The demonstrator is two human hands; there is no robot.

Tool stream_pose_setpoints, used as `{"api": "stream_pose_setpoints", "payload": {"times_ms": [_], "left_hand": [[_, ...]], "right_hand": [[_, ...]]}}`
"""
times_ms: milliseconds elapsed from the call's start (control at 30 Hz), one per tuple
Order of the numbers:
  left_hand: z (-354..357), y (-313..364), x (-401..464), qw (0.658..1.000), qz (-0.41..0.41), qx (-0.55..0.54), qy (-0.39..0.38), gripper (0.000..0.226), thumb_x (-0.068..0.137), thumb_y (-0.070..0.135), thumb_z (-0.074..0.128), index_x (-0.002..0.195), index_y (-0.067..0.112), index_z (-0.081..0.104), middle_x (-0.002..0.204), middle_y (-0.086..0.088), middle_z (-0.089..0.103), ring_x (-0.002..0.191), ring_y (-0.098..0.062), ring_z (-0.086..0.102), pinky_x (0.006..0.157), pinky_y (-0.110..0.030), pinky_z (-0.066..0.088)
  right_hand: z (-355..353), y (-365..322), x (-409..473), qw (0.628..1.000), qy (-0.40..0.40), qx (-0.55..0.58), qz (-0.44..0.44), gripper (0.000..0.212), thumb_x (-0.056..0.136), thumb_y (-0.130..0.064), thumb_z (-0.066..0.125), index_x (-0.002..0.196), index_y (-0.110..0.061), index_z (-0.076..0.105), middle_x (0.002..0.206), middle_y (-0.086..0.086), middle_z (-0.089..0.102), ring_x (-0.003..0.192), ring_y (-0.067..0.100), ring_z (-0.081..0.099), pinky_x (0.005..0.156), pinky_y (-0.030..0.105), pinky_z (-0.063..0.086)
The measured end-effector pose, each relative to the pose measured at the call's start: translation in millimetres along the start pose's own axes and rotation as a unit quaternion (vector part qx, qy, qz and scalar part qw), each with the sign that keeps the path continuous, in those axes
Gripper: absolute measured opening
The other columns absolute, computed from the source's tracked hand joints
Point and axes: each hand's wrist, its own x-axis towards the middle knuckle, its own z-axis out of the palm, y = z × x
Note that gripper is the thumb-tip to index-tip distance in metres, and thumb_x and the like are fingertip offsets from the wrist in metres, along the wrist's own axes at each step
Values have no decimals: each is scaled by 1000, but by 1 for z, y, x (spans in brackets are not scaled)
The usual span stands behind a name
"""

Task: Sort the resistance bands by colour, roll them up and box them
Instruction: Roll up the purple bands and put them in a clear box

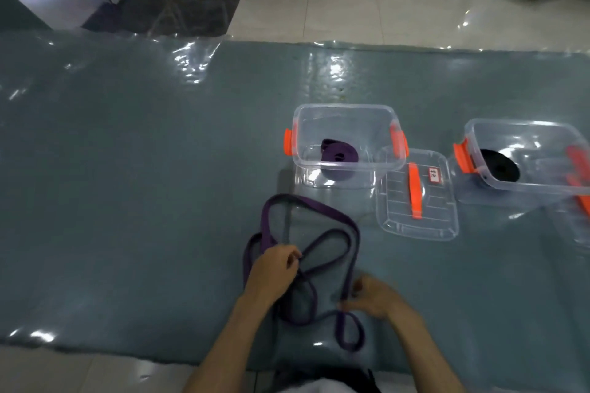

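A long purple resistance band [332,217] lies in loose, tangled loops on the grey-green mat in front of me. My left hand [274,268] grips the band where several strands cross at the left. My right hand [372,297] pinches a strand at the lower right, just above a small loop. A clear box with orange latches [346,110] stands behind the loops and holds a rolled purple band [338,156]. A second clear box [523,124] to the right holds a rolled black band [499,166].
A clear lid with an orange handle [415,191] lies upside down between the two boxes. The mat [127,185] is covered with shiny plastic film. Tiled floor and a dark doorway lie beyond its far edge.
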Motion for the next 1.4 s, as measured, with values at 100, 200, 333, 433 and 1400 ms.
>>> {"api": "stream_pose_setpoints", "payload": {"times_ms": [100, 200, 333, 433, 1400], "left_hand": [[13, -7, -19, 999, 31, -9, -18, 16, 101, 21, 63, 114, 22, 74, 114, 11, 63, 99, -11, 63, 94, -32, 53], [19, -5, -29, 999, 38, -17, -7, 19, 104, 19, 60, 118, 20, 72, 120, 8, 61, 107, -10, 61, 95, -24, 49], [22, 6, -40, 999, 42, -24, 6, 22, 105, 15, 57, 121, 15, 72, 120, 2, 62, 111, -16, 63, 97, -28, 50], [26, 19, -49, 995, 91, -35, -21, 30, 102, 20, 60, 131, 19, 67, 130, 4, 60, 120, -15, 59, 104, -33, 50], [-91, 137, -36, 895, 271, -354, -6, 34, 86, 24, 87, 103, 23, 57, 109, 6, 76, 96, -19, 76, 89, -43, 63]], "right_hand": [[38, 3, -6, 996, 0, -86, 21, 62, 68, -34, 88, 123, -14, 68, 124, 5, 73, 113, 21, 70, 95, 31, 57], [59, 3, -14, 988, 71, -135, 30, 60, 77, -38, 80, 130, -16, 62, 134, 8, 66, 123, 28, 65, 98, 32, 53], [56, 15, -15, 989, 128, -68, 12, 30, 80, -31, 78, 104, -16, 68, 109, 7, 74, 103, 24, 70, 84, 31, 54], [39, 17, -24, 984, 178, 11, -12, 26, 75, -21, 82, 92, -29, 63, 84, -5, 68, 81, 16, 65, 69, 26, 47], [-97, -102, -176, 823, 318, 57, -468, 74, 85, 11, 76, 140, -35, 56, 130, -24, 62, 118, 10, 65, 98, 16, 51]]}}
